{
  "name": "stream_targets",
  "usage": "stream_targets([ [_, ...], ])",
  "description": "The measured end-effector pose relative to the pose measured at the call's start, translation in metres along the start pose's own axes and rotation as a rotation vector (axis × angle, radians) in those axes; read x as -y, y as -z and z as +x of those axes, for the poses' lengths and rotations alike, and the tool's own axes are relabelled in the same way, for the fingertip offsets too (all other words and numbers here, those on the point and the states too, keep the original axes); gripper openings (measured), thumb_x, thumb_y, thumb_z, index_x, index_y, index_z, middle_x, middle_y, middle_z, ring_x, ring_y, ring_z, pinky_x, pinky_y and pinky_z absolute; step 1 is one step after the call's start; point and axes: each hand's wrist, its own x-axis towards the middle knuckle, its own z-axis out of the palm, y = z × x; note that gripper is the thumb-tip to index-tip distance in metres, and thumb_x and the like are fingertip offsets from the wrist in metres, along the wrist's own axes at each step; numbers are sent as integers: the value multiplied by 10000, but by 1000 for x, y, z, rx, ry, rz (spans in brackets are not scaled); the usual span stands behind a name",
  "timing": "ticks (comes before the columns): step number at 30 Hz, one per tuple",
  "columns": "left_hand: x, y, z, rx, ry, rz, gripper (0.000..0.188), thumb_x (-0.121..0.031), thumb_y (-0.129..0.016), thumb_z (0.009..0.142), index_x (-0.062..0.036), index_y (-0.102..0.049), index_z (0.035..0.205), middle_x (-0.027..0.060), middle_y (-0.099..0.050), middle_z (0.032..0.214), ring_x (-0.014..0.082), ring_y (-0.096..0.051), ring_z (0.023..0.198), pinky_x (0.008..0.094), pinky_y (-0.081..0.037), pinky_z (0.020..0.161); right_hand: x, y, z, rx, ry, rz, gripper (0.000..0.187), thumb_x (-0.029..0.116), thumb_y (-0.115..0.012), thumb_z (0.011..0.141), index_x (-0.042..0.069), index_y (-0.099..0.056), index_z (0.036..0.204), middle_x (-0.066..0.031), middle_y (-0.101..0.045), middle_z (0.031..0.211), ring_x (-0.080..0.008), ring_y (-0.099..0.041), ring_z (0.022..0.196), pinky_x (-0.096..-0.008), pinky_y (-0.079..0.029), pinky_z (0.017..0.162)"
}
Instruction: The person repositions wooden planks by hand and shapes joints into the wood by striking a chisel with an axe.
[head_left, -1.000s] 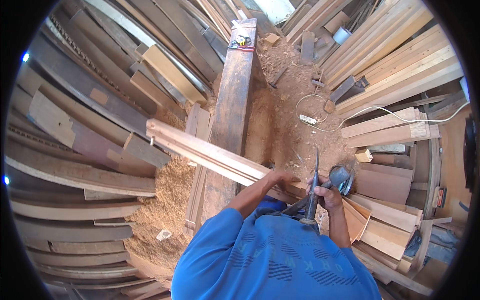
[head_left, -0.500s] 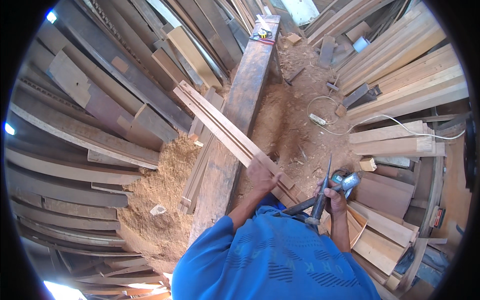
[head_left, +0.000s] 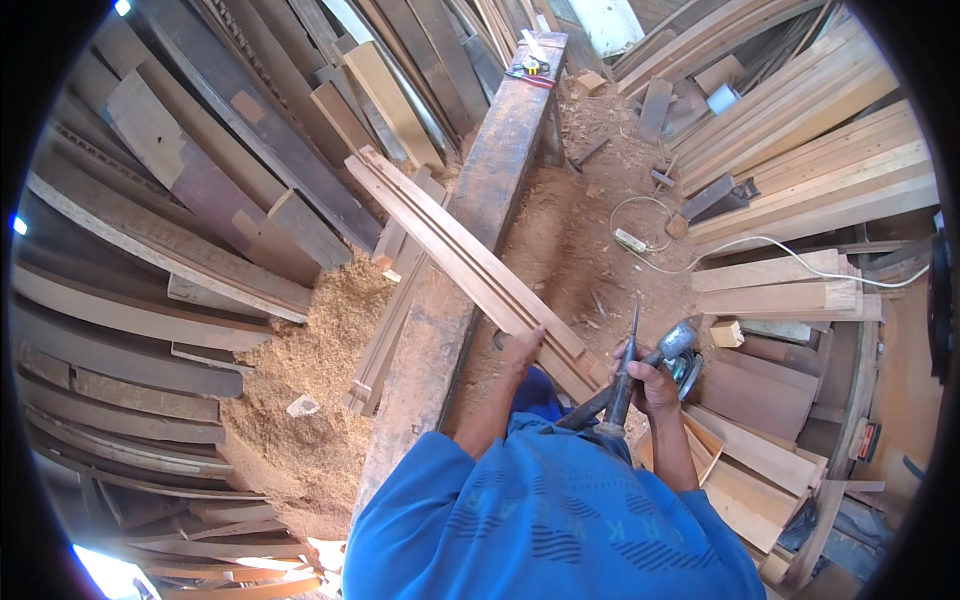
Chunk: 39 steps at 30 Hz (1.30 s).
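A long wooden piece with grooves along its length (head_left: pixel 450 240) lies slantwise across the workbench (head_left: pixel 500 150), its near end reaching toward my body. My left hand (head_left: pixel 522 350) is closed on it near that end, by the bench's right side. In front of my chest, my right hand (head_left: pixel 655 388) is closed round a chisel (head_left: pixel 634 335) and a hammer (head_left: pixel 678 340) together. The chisel's thin dark tip points up and away, and the hammer's metal head sits just right of it. The lower ends of both tools lie against my blue shirt.
A tape measure (head_left: pixel 535 66) rests at the bench's far end. More wooden strips (head_left: pixel 385 350) lie along its left side, beside a sawdust heap (head_left: pixel 290 380). Stacked boards (head_left: pixel 780 110) stand at right. A white cord (head_left: pixel 745 240) crosses there, and another hammer (head_left: pixel 590 153) lies on the ground.
My right hand has shifted slightly left with the chisel and hammer. My left hand now reaches less far across the top of the wooden piece. The view has turned a little.
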Motion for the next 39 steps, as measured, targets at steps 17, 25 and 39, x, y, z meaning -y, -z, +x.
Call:
stream_targets([
  [17,-70,142,16,-265,-55,1022,1058,-474,-705,817,133,-178,1505,341,-531,1366,453,-538,1272,460,-437,1082,-23,42,-5,-56,16,183,360,191,-716,870,15,-599,1161,-95,-676,920,-213,-670,836,-368,-559,801],
  [25,31,255,-79,-274,-146,1164,935,-382,-722,797,39,-271,1501,319,-399,1480,465,-497,1289,506,-409,1090,-20,40,12,-56,69,218,360,200,-722,871,26,-591,1157,-93,-672,926,-221,-664,842,-384,-555,814],
  [39,-140,199,155,-57,-392,849,1023,-422,-810,782,86,-211,1439,378,-560,1289,427,-570,1245,442,-476,1024,20,-13,87,-127,209,196,277,175,-695,878,27,-635,1104,-84,-684,932,-193,-676,840,-323,-551,801],
])
